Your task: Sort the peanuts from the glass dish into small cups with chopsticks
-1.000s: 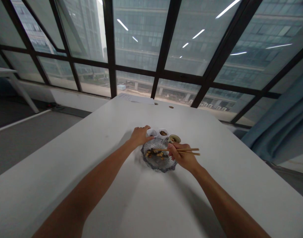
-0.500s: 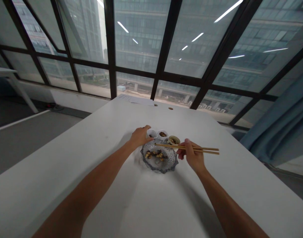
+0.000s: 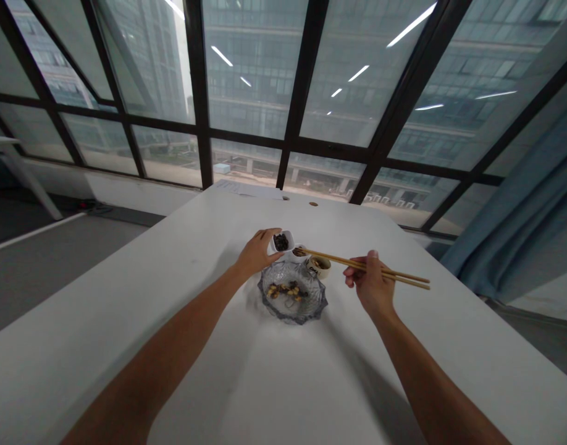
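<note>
My left hand grips a small white cup by its side, thumb and fingers around it; dark dried bits lie inside. My right hand holds a pair of wooden chopsticks, their tips pointing left over a second white cup with brown bits in it. Beside that cup stands a cream-coloured cup with dark lettering and pale contents. In front of the cups sits a clear scalloped glass bowl, with yellowish and dark dried pieces at its bottom.
The white table stretches to the window wall. Papers lie at its far edge near a round cable hole. A blue curtain hangs at the right, and another white table stands at the left.
My left hand's cup now tips toward me, showing its dark contents. The chopsticks have moved from over the glass bowl to the middle cup, and my right hand has shifted right.
</note>
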The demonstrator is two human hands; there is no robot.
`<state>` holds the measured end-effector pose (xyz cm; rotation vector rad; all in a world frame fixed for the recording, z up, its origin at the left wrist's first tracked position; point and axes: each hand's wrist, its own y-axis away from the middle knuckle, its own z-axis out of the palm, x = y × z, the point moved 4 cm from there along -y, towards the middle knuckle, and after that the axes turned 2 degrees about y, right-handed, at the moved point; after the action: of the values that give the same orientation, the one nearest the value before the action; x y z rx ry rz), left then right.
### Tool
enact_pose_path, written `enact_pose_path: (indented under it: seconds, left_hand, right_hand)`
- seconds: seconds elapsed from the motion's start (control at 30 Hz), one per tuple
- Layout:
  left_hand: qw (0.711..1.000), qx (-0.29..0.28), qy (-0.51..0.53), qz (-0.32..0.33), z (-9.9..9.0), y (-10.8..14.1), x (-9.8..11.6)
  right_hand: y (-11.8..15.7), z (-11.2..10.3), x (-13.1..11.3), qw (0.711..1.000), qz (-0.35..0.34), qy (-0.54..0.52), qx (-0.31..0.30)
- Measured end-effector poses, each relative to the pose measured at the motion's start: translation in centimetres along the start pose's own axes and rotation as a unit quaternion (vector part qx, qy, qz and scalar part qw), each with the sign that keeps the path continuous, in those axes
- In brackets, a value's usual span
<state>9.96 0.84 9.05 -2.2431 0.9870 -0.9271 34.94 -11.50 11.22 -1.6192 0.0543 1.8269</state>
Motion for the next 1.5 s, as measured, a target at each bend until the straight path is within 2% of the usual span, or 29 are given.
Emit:
enact_pose_path:
  seconds: [0.17,0.3,0.37,0.5,0.57,0.77,0.83,0.97,1.03,1.2,1.37,1.5]
  left_hand:
    - [0.998,-0.031,0.002,-0.045,-0.1,0.1,0.4]
    - [0.996,-0.056,0.002,-0.070,-0.1,0.1,0.5]
    - [0.995,-0.062,0.003,-0.076,-0.1,0.1,0.4]
    - [0.995,-0.069,0.006,-0.073,0.1,0.1,0.4]
    - [0.995,-0.073,0.002,-0.074,0.2,0.1,0.4]
    - [0.990,-0.097,-0.032,-0.096,0.7,0.3,-0.1]
    - [0.987,-0.107,-0.049,-0.107,0.8,0.4,-0.3]
    - [0.982,-0.127,-0.078,-0.119,1.2,0.6,-0.8]
    - [0.980,-0.131,-0.086,-0.119,1.3,0.6,-0.9]
    - [0.979,-0.135,-0.094,-0.121,1.3,0.7,-1.0]
    - [0.977,-0.144,-0.094,-0.126,1.3,0.7,-0.9]
    - [0.975,-0.151,-0.102,-0.130,1.3,0.6,-0.9]
  right_hand:
    - [0.7,1.0,-0.8,0.996,-0.060,0.057,0.010]
    - [1.4,2.5,-1.0,0.973,-0.144,0.178,-0.026]
    - [1.5,3.6,-0.8,0.949,-0.175,0.252,-0.069]
    - [1.5,5.6,0.1,0.891,-0.204,0.353,-0.199]
    - [1.5,5.8,0.2,0.888,-0.199,0.360,-0.203]
    - [2.5,3.8,-0.7,0.953,-0.129,0.248,-0.115]
    - [3.1,3.3,-0.7,0.960,-0.105,0.220,-0.136]
    - [4.3,3.8,0.6,0.932,-0.050,0.229,-0.276]
    - [4.5,4.0,1.2,0.917,-0.046,0.246,-0.310]
    - [4.0,4.6,1.9,0.907,-0.041,0.255,-0.333]
    - [4.0,5.5,1.0,0.890,-0.046,0.268,-0.366]
    - [4.3,5.4,0.7,0.895,-0.039,0.259,-0.360]
